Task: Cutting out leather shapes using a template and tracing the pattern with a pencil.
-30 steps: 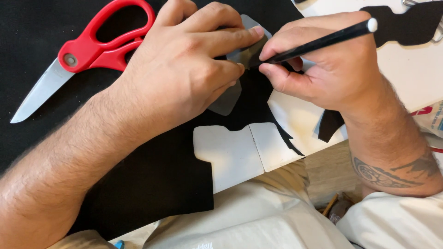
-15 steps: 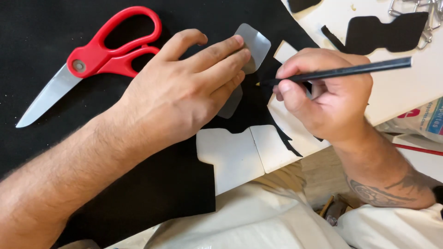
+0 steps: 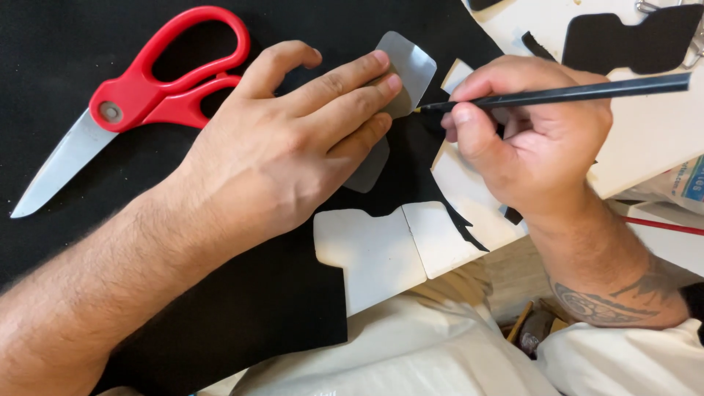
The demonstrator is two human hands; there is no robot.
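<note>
Hands worked over matte black fabric (image 3: pixel 220 323): beside red-handled scissors (image 3: pixel 147 95), the left hand (image 3: pixel 286 154) pressed flat, fingers spread, on a translucent round-cornered template (image 3: pixel 407 70), while the right hand (image 3: pixel 535 147) pinched a slim dark pencil (image 3: pixel 579 93) at its edge.

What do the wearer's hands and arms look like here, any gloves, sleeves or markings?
Both are bare: no gloves, rings or watch in view. The left hand and its forearm are uncovered and hairy, with no sleeve in frame. The right hand is bare too; its forearm carries a dark patterned tattoo near the wrist. A bit of dark cloth shows at the right frame edge; whether it is a sleeve I cannot tell.
</note>
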